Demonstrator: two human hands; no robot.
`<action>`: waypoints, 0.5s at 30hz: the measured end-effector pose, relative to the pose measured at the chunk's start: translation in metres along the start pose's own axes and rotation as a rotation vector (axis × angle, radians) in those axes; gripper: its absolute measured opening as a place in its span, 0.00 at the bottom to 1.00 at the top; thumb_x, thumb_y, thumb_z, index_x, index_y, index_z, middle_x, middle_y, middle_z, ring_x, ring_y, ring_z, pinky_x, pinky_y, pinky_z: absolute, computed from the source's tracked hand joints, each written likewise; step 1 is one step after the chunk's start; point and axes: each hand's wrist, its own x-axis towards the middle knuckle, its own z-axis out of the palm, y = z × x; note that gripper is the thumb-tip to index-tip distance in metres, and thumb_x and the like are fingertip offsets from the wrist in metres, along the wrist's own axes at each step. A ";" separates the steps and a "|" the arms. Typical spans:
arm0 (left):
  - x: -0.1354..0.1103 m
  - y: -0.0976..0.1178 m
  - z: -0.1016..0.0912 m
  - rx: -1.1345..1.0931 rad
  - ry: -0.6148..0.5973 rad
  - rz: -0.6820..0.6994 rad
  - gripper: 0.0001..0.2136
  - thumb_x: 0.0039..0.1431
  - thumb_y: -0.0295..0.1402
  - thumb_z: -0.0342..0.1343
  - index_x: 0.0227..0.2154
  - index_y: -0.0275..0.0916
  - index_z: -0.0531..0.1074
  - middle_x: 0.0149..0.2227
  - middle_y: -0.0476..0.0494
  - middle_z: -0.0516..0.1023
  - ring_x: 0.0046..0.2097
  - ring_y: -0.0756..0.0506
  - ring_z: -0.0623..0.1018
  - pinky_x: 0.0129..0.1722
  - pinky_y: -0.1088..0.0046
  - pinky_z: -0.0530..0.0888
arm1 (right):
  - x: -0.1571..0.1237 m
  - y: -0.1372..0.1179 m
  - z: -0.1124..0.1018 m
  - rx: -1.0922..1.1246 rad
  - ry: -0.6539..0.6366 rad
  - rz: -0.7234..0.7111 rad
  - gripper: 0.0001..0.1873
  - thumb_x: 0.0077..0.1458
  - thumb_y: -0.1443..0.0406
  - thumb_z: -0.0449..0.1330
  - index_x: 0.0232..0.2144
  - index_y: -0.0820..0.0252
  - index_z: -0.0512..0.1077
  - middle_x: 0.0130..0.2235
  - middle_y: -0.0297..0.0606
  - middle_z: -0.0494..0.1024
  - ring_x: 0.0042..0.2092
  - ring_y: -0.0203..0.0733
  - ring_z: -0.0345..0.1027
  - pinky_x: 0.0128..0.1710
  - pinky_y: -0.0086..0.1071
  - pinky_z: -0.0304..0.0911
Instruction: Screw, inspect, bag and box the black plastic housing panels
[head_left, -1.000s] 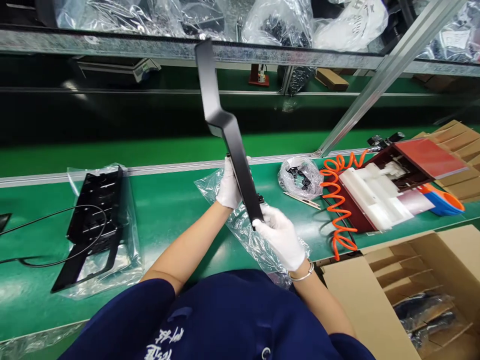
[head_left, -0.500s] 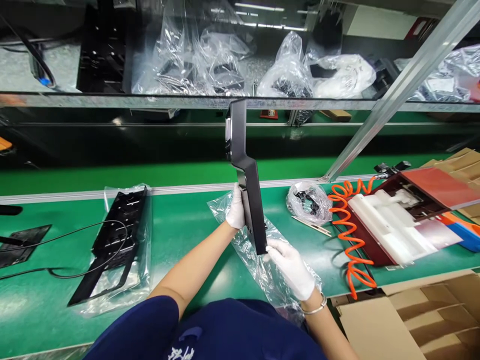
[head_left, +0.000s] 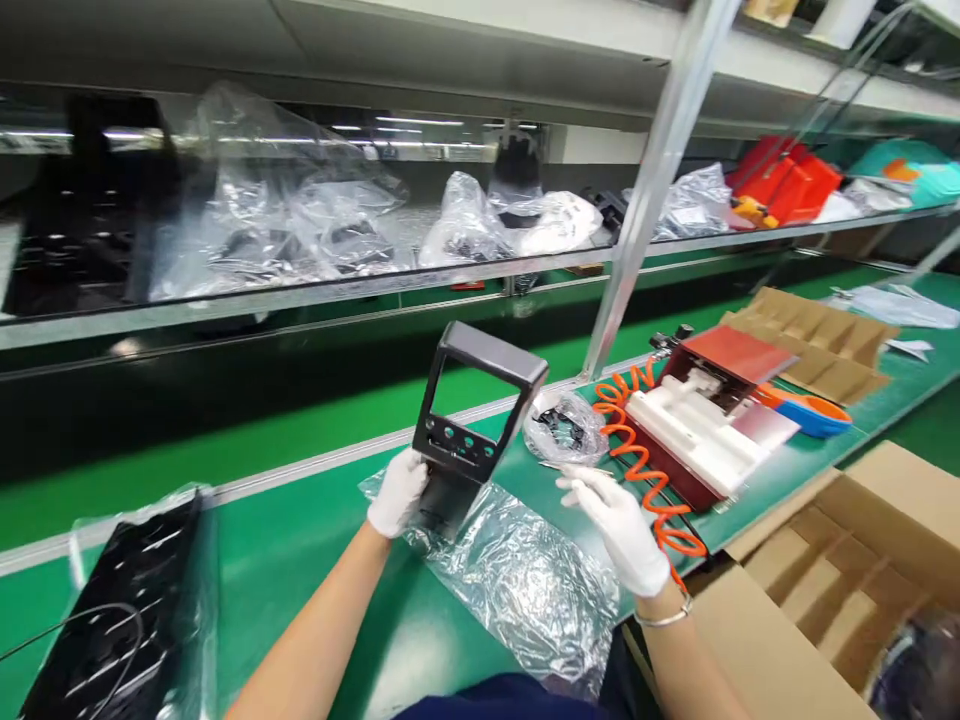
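My left hand (head_left: 401,492), in a white glove, is closed round the lower left side of a black housing (head_left: 442,492). The housing stands tilted, with a rectangular window and a row of round holes below it. My right hand (head_left: 619,525), also gloved, is away from the housing with fingers stretched out and slightly bent. Its fingertips lie close to some thin sticks (head_left: 551,464) beside a clear bag of small black parts (head_left: 566,425); contact with the sticks cannot be made out. Under the housing a crumpled clear plastic bag (head_left: 536,575) covers part of the green bench (head_left: 300,600).
On the right stand a red fixture with white blocks (head_left: 690,430), an orange coiled hose (head_left: 637,460) and a blue-orange tray (head_left: 814,412). Cardboard box (head_left: 780,640) sits lower right. A black panel in plastic (head_left: 120,610) lies left. Metal post (head_left: 652,200) and bagged parts on the shelf stand ahead.
The view has swung right. The housing has turned to show its window and holes. My right hand has let go of its lower end and moved right, towards the sticks.
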 end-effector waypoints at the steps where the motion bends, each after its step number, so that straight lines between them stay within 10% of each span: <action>1: -0.002 0.005 -0.002 0.044 -0.020 -0.003 0.21 0.40 0.54 0.67 0.22 0.40 0.73 0.26 0.44 0.77 0.34 0.38 0.77 0.38 0.60 0.76 | 0.000 -0.006 -0.006 0.012 0.044 -0.034 0.22 0.54 0.49 0.67 0.45 0.56 0.80 0.42 0.44 0.85 0.37 0.45 0.79 0.44 0.44 0.78; 10: -0.017 0.043 0.010 0.908 -0.242 0.017 0.15 0.44 0.50 0.55 0.20 0.43 0.65 0.20 0.50 0.67 0.25 0.46 0.67 0.28 0.70 0.60 | -0.007 -0.045 -0.038 -0.286 0.169 -0.492 0.26 0.60 0.56 0.64 0.59 0.51 0.70 0.62 0.45 0.73 0.60 0.52 0.71 0.59 0.52 0.72; 15: -0.022 0.062 0.034 1.231 -0.328 0.068 0.20 0.50 0.56 0.56 0.23 0.43 0.68 0.23 0.46 0.71 0.28 0.43 0.73 0.29 0.68 0.61 | 0.000 -0.038 -0.034 -0.544 0.284 -0.598 0.24 0.55 0.65 0.62 0.55 0.54 0.72 0.54 0.44 0.78 0.57 0.51 0.73 0.61 0.54 0.68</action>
